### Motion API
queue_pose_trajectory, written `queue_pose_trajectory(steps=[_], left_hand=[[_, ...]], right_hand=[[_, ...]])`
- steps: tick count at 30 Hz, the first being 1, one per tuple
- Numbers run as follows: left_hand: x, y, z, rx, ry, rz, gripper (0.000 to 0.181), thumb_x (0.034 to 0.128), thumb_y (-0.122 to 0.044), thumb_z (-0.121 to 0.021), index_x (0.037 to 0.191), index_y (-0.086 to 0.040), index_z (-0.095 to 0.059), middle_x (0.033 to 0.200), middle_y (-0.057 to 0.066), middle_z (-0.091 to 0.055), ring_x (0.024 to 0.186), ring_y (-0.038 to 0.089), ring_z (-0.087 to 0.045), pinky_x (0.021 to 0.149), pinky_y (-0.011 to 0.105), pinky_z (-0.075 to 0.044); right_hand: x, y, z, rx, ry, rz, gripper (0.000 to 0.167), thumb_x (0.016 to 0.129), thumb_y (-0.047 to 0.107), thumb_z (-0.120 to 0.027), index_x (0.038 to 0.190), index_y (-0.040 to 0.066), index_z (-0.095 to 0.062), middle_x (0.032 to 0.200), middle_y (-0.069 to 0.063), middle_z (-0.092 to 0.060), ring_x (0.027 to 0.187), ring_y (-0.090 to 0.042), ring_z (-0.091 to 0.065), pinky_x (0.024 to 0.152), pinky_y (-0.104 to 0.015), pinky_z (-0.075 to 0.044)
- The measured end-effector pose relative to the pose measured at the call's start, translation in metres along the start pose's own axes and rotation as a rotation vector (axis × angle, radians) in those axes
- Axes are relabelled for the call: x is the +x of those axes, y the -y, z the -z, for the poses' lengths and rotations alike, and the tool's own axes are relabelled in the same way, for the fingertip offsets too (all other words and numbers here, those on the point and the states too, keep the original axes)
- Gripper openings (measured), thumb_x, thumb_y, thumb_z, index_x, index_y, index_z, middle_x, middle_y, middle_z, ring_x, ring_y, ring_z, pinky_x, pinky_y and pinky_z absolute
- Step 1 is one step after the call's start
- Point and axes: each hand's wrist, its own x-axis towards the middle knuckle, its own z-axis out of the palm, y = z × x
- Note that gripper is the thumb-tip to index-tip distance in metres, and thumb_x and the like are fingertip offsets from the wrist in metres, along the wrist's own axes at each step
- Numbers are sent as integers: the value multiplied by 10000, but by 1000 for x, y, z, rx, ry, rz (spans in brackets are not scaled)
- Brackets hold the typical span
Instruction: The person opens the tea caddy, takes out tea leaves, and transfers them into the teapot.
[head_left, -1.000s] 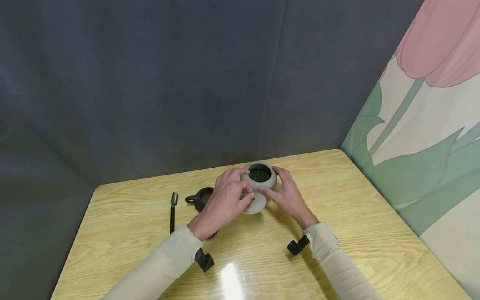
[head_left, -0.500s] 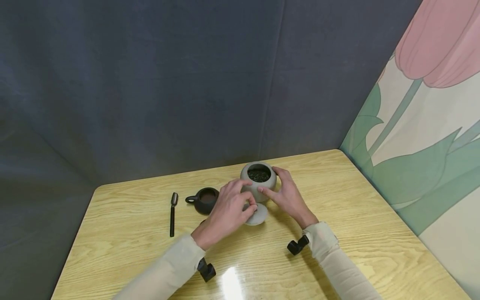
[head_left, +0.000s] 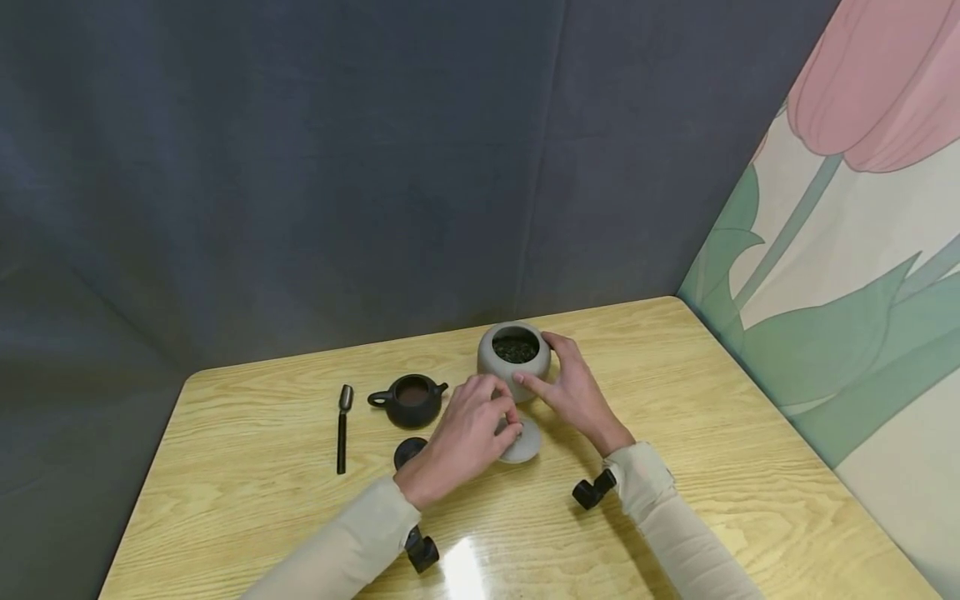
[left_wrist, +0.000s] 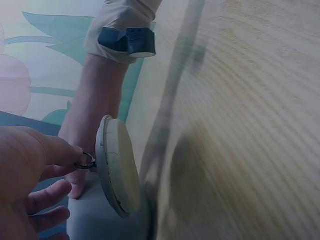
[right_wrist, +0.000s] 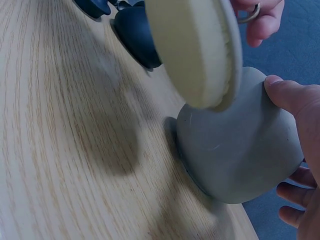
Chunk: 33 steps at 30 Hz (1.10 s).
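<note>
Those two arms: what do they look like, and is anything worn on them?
The left sleeve and right sleeve are long and pale beige. The left hand and right hand wear no gloves. A small, dark, blocky device sits by each cuff; no cables show.

Left hand (head_left: 467,429) pinched the grey lid (head_left: 525,448); right hand (head_left: 573,393) held the open grey jar (head_left: 495,364), dark tea leaves (head_left: 515,350) inside. Black teapot (head_left: 412,416) stood just left of left hand; scoop (head_left: 342,429) lay farther left.
</note>
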Motion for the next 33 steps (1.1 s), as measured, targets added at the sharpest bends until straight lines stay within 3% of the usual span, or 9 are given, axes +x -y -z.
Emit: queue_pose_trajectory(steps=[20,33], left_hand=[[-1,-2,-33,13,56,14,148,1030,-325,-730,927,-230,-777,1161,-35,-646,1075,164,-558,990,386,-495],[-1,-5,-53,48,11,-15,136,1014,-333,-749,922,-239,-782,1153,-40,-652,1085,162,-570,958,358,-489]], right_hand=[[0,-1,-1,-13,-4,4,912,948,546,-777,1636,107,-370,1657,-157,-395,1529,-360,-432,1235,-610,-384],[0,-1,-1,-8,-7,11,905,940,560,-780,1628,126,-383,1647,-147,-407,1519,-356,-442,1223,-614,-394]])
